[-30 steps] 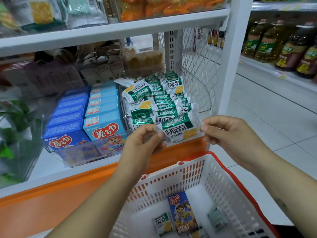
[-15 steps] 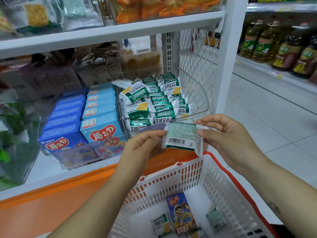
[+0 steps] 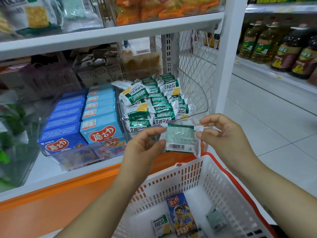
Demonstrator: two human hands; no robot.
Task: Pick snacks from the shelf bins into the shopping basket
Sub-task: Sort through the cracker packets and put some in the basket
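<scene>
Two hands hold one small snack packet (image 3: 180, 139) just above the back edge of the white basket (image 3: 171, 182). The left hand (image 3: 142, 146) pinches the packet's left end between thumb and fingers. The right hand (image 3: 224, 134) pinches its right end the same way, with the other fingers curled. The packet is green and silver. Its back faces up, so its bar code (image 3: 175, 146) shows. It does not touch the basket.

Inside the basket lie a blue box (image 3: 181, 215), a small green packet (image 3: 161, 225) to its left and a pale packet (image 3: 216, 219) to its right. Behind the basket, up on the shelf (image 3: 48, 169), a clear bin (image 3: 197, 93) is full of green packets (image 3: 154, 103). Blue boxes (image 3: 101, 117) stand in rows behind the basket and to the left. Brown and yellow bottles (image 3: 260, 43) stand far off to the right of the basket.
</scene>
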